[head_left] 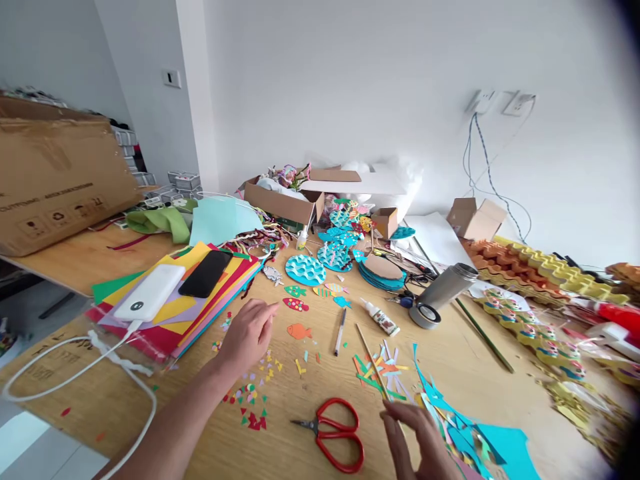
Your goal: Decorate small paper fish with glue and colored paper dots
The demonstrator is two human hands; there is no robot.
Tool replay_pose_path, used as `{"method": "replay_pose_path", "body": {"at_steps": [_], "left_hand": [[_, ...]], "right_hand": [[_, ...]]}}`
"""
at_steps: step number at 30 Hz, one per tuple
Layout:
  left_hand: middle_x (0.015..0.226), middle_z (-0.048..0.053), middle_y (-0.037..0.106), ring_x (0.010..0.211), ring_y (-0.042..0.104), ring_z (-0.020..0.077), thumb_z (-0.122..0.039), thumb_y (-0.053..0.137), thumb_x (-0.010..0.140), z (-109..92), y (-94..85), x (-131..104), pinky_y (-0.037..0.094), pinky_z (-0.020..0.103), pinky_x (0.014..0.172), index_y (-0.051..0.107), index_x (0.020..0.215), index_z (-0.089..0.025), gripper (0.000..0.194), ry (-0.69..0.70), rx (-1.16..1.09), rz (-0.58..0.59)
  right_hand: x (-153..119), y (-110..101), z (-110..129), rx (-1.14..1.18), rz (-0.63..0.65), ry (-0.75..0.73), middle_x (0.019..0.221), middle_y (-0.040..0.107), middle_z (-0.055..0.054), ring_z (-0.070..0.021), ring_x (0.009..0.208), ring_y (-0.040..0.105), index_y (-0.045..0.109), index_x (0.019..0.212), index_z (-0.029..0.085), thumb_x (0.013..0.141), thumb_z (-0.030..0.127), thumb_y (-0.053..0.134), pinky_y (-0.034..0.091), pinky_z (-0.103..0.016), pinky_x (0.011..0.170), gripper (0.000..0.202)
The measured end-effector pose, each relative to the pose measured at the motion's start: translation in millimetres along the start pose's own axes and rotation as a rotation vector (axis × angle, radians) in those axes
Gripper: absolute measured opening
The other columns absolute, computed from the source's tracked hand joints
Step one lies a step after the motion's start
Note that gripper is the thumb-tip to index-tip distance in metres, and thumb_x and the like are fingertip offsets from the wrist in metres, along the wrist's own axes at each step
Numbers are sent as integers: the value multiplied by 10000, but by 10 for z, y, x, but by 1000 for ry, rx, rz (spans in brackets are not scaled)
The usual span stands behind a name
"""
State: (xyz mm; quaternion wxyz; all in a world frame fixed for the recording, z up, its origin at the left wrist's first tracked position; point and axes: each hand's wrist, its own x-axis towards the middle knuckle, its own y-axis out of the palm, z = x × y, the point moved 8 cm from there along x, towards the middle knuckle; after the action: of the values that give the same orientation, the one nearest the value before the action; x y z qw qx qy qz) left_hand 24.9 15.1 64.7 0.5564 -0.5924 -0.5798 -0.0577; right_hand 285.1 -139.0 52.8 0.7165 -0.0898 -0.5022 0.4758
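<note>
My left hand [251, 333] is over the table left of the orange paper fish [299, 331], its fingers curled together and fingertips near the red spotted fish [296, 304]. Whatever it may hold is too small to make out. My right hand [417, 440] grips the lower end of a thin wooden stick [371, 357] between thumb and fingers, its tip pointing up and left. Red-handled scissors [333, 430] lie between my hands. A pen [341, 331] and a glue bottle [381, 317] lie beyond the stick. Green, striped and blue paper fish [343, 302] lie farther back.
Paper strips [390, 367] and blue scraps [505, 443] lie at the right. Colored sheets [175, 320] bear a phone [206, 273] and a white power bank [150, 293]. A steel flask [450, 285] and egg cartons [530, 267] are farther right; a large box [60, 180] stands left.
</note>
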Motion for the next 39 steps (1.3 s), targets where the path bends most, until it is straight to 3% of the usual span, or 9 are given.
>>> {"method": "replay_pose_path", "body": {"at_steps": [3, 7, 11, 14, 20, 24, 27, 31, 39], "left_hand": [[951, 58, 648, 955, 568, 204, -22, 409, 882, -70, 58, -10, 509, 355, 830, 558, 1245, -192, 427, 17, -31, 81], [1061, 57, 643, 1078, 519, 220, 11, 411, 838, -165, 184, -54, 484, 395, 941, 586, 1213, -208, 469, 54, -14, 244], [1167, 64, 614, 1187, 453, 248, -18, 447, 839, -216, 325, -131, 442, 449, 1019, 609, 1178, -208, 422, 31, 56, 417], [1182, 64, 601, 1203, 441, 257, -71, 474, 866, -265, 371, -159, 435, 464, 1031, 617, 1167, -220, 365, 14, 90, 471], [1253, 69, 558, 1248, 405, 284, -259, 546, 921, -293, 480, -213, 412, 507, 1054, 554, 1276, -239, 356, -12, 164, 556], [1297, 69, 528, 1261, 393, 288, -324, 538, 937, -261, 525, -247, 399, 518, 1066, 537, 1299, -248, 370, -40, 193, 578], [1325, 69, 506, 1273, 382, 289, -343, 523, 946, -250, 525, -260, 392, 523, 1070, 534, 1304, -261, 368, -51, 196, 581], [1330, 79, 504, 1273, 383, 296, -338, 519, 947, -249, 511, -263, 388, 539, 1067, 521, 1320, -264, 380, -56, 190, 581], [1322, 72, 510, 1274, 390, 301, -358, 521, 946, -249, 491, -255, 380, 547, 1071, 528, 1314, -283, 375, -70, 179, 577]], "right_hand": [[518, -8, -335, -95, 131, -15, 903, 672, -58, -218, 851, 645, 633, 953, 240, 905, 286, 567, 506, -315, 733, 93], [1078, 171, -1089, -325, 180, 123, 1063, 657, -132, -273, 952, 632, 636, 1059, 187, 909, 415, 496, 493, -392, 833, 306], [1184, 565, -1716, -494, 421, 279, 1024, 690, -163, -321, 1002, 623, 608, 1176, 122, 867, 422, 523, 464, -431, 884, 439], [1154, 659, -1898, -521, 481, 334, 993, 709, -167, -322, 966, 640, 638, 1135, 115, 831, 336, 528, 465, -414, 859, 391], [1288, 337, -1829, -154, 194, 525, 821, 721, -84, -272, 768, 658, 698, 1009, 187, 743, 454, 612, 485, -353, 662, 386], [1536, 348, -1427, 580, 66, 712, 782, 679, -27, -178, 692, 631, 706, 950, 192, 624, 472, 788, 520, -292, 632, 438], [1788, 465, -966, 950, 0, 717, 743, 636, 16, -88, 612, 564, 704, 832, 196, 553, 307, 870, 491, -191, 546, 343], [1884, 782, -575, 1152, 27, 746, 680, 589, 26, -68, 556, 517, 665, 700, 178, 519, 234, 874, 453, -175, 466, 282], [1590, 1443, -594, 1220, 104, 830, 721, 609, -5, -92, 549, 500, 646, 706, 184, 506, 285, 873, 436, -207, 428, 318]]}}
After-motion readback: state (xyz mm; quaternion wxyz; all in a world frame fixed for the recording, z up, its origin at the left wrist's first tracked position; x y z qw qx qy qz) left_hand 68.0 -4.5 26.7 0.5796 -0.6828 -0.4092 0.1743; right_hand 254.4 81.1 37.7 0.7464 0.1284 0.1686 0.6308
